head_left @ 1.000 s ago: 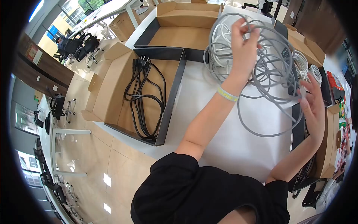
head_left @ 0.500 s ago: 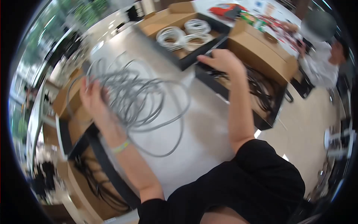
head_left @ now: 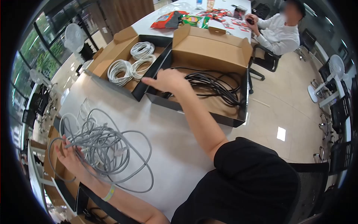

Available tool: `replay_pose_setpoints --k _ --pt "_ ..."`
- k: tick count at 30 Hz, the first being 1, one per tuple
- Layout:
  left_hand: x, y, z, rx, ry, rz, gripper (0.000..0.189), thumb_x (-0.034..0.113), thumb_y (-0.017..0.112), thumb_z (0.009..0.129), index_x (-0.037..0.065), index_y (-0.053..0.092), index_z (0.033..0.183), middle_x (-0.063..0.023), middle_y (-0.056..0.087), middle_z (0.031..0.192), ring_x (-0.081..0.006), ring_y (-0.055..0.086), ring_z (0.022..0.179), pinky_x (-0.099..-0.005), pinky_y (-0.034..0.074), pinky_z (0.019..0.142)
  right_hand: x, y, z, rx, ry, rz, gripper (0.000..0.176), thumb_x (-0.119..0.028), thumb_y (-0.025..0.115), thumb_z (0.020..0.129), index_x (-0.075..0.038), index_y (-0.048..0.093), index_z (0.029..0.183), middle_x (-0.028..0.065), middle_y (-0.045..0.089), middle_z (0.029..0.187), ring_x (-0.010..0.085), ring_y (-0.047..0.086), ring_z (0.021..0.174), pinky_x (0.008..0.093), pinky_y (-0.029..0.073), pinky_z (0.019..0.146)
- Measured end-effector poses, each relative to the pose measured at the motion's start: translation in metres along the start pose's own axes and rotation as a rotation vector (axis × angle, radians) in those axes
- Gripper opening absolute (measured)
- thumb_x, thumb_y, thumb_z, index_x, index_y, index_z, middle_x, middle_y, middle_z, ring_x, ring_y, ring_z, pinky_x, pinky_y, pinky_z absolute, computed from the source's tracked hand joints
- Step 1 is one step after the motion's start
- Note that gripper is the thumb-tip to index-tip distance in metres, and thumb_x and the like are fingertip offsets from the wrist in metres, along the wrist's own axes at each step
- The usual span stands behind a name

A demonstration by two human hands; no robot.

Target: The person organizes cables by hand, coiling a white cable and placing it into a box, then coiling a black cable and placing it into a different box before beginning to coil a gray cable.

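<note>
A loose tangle of grey cables (head_left: pixel 106 145) lies on the white table. My left hand (head_left: pixel 72 158) is at its left edge, fingers apart, with cable loops against and behind them; no firm grip shows. My right hand (head_left: pixel 167 80) is over the near left corner of an open box (head_left: pixel 212 43) that holds black cables (head_left: pixel 214 87). Its thumb points left and its other fingers are bent, partly hidden behind the hand. Left of it, another open box (head_left: pixel 108 63) contains several white cable coils (head_left: pixel 119 72).
Beyond the boxes are a red bag (head_left: pixel 167 20), a green packet (head_left: pixel 195 21) and scattered red packets. A seated person (head_left: pixel 279 33) in white holds a dark object. More open boxes stand at lower left. A chair (head_left: pixel 311 183) is at lower right.
The view has turned, so the boxes and the grey tangle appear lower and further left. Both hands keep about the same places, left at the tangle and right at the box corner.
</note>
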State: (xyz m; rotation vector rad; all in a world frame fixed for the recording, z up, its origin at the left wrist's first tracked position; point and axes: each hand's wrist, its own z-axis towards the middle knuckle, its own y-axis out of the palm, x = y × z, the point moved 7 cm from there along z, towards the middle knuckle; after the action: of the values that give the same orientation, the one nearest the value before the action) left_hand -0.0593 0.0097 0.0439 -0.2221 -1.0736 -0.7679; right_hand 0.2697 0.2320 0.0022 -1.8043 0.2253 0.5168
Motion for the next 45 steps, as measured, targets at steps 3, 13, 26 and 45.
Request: replay_pose_setpoints --k 3,13,26,45 --pt "-0.002 -0.001 0.0 -0.029 0.001 -0.021 0.047 0.007 0.05 0.085 0.009 0.024 0.124 -0.0121 0.049 0.119 -0.0071 0.052 0.071 -0.0151 0.046 0.058 0.003 0.013 0.002 -0.034 -0.114 -0.121 0.081 -0.071 0.036 0.073 0.005 0.063 0.087 0.0202 0.058 0.101 0.0315 0.055 0.097 0.039 0.042 0.085" --pt "0.004 0.012 0.003 -0.082 0.049 0.102 0.052 0.005 0.049 0.085 0.003 0.018 0.126 -0.0175 0.048 0.118 -0.0098 0.05 0.075 -0.0178 0.043 0.059 0.003 -0.006 -0.006 0.004 -0.115 -0.097 0.076 -0.072 0.043 0.067 -0.006 0.064 0.097 0.0137 0.06 0.102 0.0311 0.053 0.102 0.0607 0.018 0.096" --pt "0.01 0.02 -0.003 -0.094 0.043 0.151 0.053 0.007 0.051 0.084 0.006 0.02 0.128 -0.0153 0.047 0.12 -0.0107 0.051 0.088 -0.0175 0.042 0.062 0.012 0.007 0.01 0.044 -0.167 -0.122 0.067 -0.062 0.055 0.067 -0.001 0.063 0.095 0.0189 0.058 0.101 0.0326 0.051 0.104 0.0604 0.013 0.097" --pt "0.03 0.045 -0.025 -0.07 0.079 0.242 0.046 0.007 0.048 0.085 0.006 0.032 0.127 -0.007 0.044 0.123 -0.0103 0.049 0.094 -0.0192 0.038 0.067 -0.085 -0.004 -0.063 0.042 -0.622 -0.085 0.055 -0.049 0.063 0.069 -0.003 0.056 0.097 0.0149 0.062 0.084 0.0323 0.057 0.089 0.0412 0.045 0.078"
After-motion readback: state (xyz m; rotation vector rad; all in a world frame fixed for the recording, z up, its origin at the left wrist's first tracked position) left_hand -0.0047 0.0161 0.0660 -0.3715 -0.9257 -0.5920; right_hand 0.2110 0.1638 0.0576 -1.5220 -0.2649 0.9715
